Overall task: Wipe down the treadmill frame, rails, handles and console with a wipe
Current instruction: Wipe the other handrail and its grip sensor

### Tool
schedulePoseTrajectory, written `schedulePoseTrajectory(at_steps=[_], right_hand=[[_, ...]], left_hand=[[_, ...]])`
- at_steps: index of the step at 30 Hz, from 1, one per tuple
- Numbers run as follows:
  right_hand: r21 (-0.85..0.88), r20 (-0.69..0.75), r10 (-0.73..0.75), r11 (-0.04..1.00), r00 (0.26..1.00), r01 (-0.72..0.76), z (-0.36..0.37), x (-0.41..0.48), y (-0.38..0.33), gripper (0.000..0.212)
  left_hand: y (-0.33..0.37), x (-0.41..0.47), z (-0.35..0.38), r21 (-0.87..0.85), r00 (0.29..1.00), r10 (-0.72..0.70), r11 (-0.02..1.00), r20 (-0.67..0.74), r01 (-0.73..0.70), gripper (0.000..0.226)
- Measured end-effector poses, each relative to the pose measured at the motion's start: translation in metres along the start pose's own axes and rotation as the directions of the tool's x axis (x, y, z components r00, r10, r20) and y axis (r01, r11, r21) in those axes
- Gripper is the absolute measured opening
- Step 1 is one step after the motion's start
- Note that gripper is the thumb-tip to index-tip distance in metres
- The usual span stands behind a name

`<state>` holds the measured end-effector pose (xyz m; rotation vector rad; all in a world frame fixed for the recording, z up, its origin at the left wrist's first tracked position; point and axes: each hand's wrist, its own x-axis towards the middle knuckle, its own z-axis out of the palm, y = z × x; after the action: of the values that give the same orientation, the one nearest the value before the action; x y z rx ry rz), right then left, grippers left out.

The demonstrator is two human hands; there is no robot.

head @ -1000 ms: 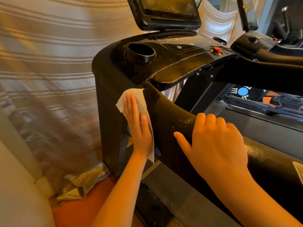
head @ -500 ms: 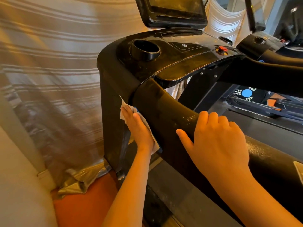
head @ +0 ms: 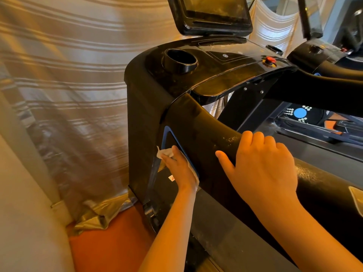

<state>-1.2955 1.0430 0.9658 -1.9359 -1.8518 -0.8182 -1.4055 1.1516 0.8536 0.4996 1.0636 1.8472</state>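
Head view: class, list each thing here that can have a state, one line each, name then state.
Wipe, crumpled, pressed against the frame.
Left hand, pressing the wipe with straight fingers.
Right hand, on the handrail, fingers curled over its top.
Screen, dark and dusty.
Cup holder, nothing visible inside.

Warm amber light thru curtain [head: 68, 85], glare on glossy console [head: 225, 75], soft blur at left, wide-angle bend at edges.
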Motion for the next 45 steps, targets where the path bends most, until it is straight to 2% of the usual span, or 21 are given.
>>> schedulePoseTrajectory(at_steps=[5, 12, 15, 17, 22, 26, 29, 31, 33, 35, 36, 38, 40, 41, 45], right_hand=[[0.013, 0.035, 0.02, 1.0, 0.999, -0.02, 0.0, 0.001, -0.002, 0.069], [-0.018, 0.081, 0.005, 1.0, 0.997, -0.003, -0.008, 0.001, -0.002, 0.07], [-0.054, 0.115, -0.005, 0.998, 0.993, 0.012, -0.013, 0.0, 0.001, 0.071], [-0.033, 0.149, -0.016, 0.999, 0.989, 0.021, -0.015, 0.0, 0.003, 0.07], [0.15, 0.226, -0.03, 0.989, 0.974, -0.005, -0.039, -0.001, 0.011, 0.069], [0.191, 0.2, -0.108, 0.979, 0.974, 0.069, -0.059, -0.023, 0.029, 0.073], [0.197, 0.215, -0.075, 0.98, 0.974, 0.032, -0.069, -0.04, 0.054, 0.075], [0.179, 0.231, -0.032, 0.984, 0.972, -0.01, -0.072, -0.048, 0.07, 0.072], [0.152, 0.241, 0.005, 0.987, 0.971, -0.043, -0.071, -0.051, 0.082, 0.069], [0.119, 0.256, 0.039, 0.99, 0.966, -0.072, -0.067, -0.052, 0.092, 0.071], [0.103, 0.269, 0.054, 0.991, 0.962, -0.085, -0.065, -0.053, 0.096, 0.074], [0.085, 0.275, 0.063, 0.992, 0.959, -0.089, -0.061, -0.057, 0.102, 0.078], [0.078, 0.239, 0.035, 0.995, 0.97, -0.056, -0.059, -0.062, 0.106, 0.079], [0.08, 0.224, 0.022, 0.996, 0.974, -0.041, -0.059, -0.064, 0.106, 0.08], [0.095, 0.22, -0.005, 0.995, 0.975, -0.017, -0.059, -0.066, 0.107, 0.083]], left_hand=[[0.0, -0.008, 0.001, -0.018, 0.986, -0.128, 0.992, -0.108, 0.127, 0.068], [-0.006, -0.04, 0.008, -0.101, 0.968, -0.227, 0.971, -0.106, 0.216, 0.046], [-0.007, -0.061, 0.013, -0.083, 0.96, -0.251, 0.967, -0.127, 0.242, 0.051], [-0.007, -0.075, 0.017, -0.073, 0.958, -0.26, 0.965, -0.124, 0.253, 0.052], [-0.011, -0.105, 0.02, -0.05, 0.955, -0.28, 0.96, -0.1, 0.276, 0.052], [-0.015, -0.114, 0.021, -0.029, 0.961, -0.274, 0.961, -0.028, 0.273, 0.05], [-0.017, -0.121, 0.023, -0.133, 0.969, -0.247, 0.961, -0.026, 0.242, 0.049], [-0.017, -0.127, 0.024, -0.128, 0.975, -0.22, 0.968, -0.037, 0.214, 0.049], [-0.02, -0.131, 0.027, -0.102, 0.98, -0.185, 0.979, -0.07, 0.178, 0.052], [-0.024, -0.132, 0.029, -0.004, 0.987, -0.131, 0.991, -0.096, 0.131, 0.056], [-0.025, -0.134, 0.029, 0.048, 0.993, -0.064, 0.996, -0.094, 0.069, 0.058], [-0.024, -0.144, 0.031, 0.133, 0.983, 0.185, 0.974, -0.002, -0.183, 0.062], [-0.019, -0.152, 0.035, 0.214, 0.889, 0.438, 0.863, 0.138, -0.458, 0.06], [-0.018, -0.15, 0.036, 0.237, 0.842, 0.503, 0.809, 0.194, -0.538, 0.06], [-0.003, -0.126, 0.036, 0.308, 0.753, 0.568, 0.69, 0.332, -0.655, 0.067]])
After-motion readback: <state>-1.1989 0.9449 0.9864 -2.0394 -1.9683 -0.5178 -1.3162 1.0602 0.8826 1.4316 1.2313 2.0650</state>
